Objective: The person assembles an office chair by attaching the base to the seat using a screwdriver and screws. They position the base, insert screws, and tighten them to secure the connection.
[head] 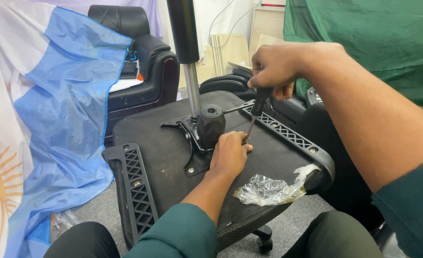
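Right hand (274, 67) gripping screwdriver (255, 114) (left hand (228, 155) steadying tip) over upturned chair seat (168, 153)

Blue and white flag (54, 110) with a sun hangs on the left, black armchair (144, 62) behind it, green cloth (378, 38) top right, and a crumpled plastic wrapper (269, 188) near the front.

The gas-lift column (188, 62) and black knob (210, 123) stand just left of the left hand (229, 154); the armrest bracket (134, 191) edges the seat underside (161, 148). Bare room lies between bracket and plate; crumpled plastic wrap (269, 188) lies near the front edge.
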